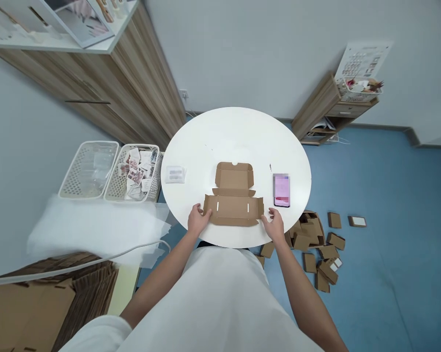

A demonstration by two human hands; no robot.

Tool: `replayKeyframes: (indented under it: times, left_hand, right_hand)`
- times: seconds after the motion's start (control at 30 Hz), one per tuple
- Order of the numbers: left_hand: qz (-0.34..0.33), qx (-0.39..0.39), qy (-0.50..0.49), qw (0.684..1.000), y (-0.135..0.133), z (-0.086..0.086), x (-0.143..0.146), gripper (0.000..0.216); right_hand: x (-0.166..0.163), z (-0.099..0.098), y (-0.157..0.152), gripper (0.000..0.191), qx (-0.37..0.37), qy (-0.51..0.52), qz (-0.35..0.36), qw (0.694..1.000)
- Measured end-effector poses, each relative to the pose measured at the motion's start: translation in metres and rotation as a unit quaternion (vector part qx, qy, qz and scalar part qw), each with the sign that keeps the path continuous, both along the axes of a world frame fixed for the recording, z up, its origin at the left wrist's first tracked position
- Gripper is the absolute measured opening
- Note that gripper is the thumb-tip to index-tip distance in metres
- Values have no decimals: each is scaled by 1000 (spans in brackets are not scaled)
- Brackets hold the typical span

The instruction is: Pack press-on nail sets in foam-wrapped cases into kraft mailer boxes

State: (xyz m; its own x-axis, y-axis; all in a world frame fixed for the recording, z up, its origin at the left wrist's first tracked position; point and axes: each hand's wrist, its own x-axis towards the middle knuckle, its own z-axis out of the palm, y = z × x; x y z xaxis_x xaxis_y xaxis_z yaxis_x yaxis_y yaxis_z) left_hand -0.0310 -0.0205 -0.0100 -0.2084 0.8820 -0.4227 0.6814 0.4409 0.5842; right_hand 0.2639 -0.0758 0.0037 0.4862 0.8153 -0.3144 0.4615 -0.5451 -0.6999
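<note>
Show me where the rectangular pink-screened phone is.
In the head view, the phone lies toward the right edge of the round white table, right of the unfolded brown cardboard box and just beyond the bare right hand.

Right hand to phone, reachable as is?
Likely yes: the right hand is at the box's right edge, just short of the phone, and nothing visible stands between hand and phone.
</note>
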Motion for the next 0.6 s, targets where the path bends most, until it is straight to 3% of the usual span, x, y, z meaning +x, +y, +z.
replayKeyframes:
  times: [0.17,0.3,0.47,0.6]
  left_hand:
    - [-11,-67,-35,997,-6,-8,-6,71]
    - [-46,-36,-80,995,-10,-11,-2,62]
    - [-121,0,-81,989,-11,-8,-1,49]
    - [-100,-7,-62,993,-15,-10,-6,70]
  right_hand:
    - [-4,5,17,54,8,40,-3,999]
    - [-20,6,21,41,-15,0,11,1000]
    - [-38,4,8,33,14,-29,45,998]
    - [-43,4,0,45,-1,-88,49,995]
